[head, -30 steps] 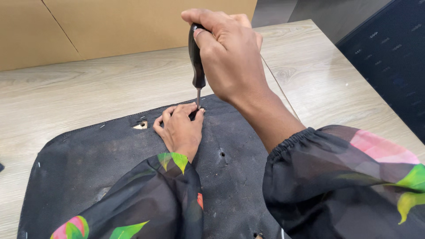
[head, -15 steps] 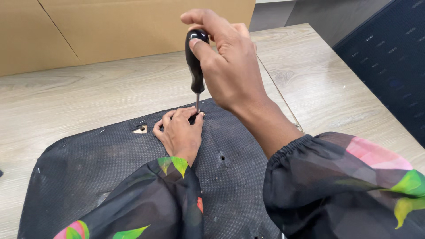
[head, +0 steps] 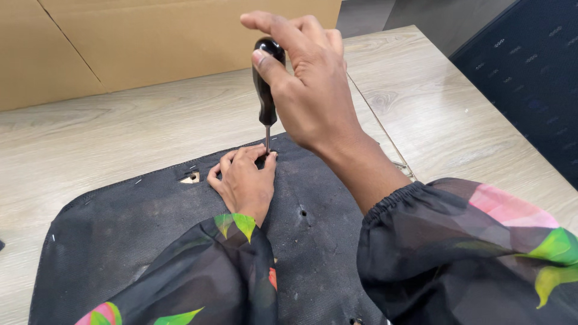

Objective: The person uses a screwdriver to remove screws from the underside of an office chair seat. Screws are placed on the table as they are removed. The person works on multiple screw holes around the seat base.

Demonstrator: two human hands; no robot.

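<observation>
Right hand (head: 313, 90) gripped around black screwdriver handle (head: 265, 84), held upright; metal tip meets the black fabric-covered panel (head: 120, 241) near its far edge. Left hand (head: 244, 180) lies flat on panel, fingertips pinched at the tip. Panel rests on wooden table (head: 120, 132).

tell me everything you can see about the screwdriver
The screwdriver has a glossy black handle, plastic by the look of it, with a rounded top, and a thin bare metal shaft. It stands nearly upright, tip down on the black fabric-covered panel near its far edge. The right hand grips the handle from the side, thumb along it. The left hand rests on the panel, fingertips gathered around the tip, which they hide.
</observation>
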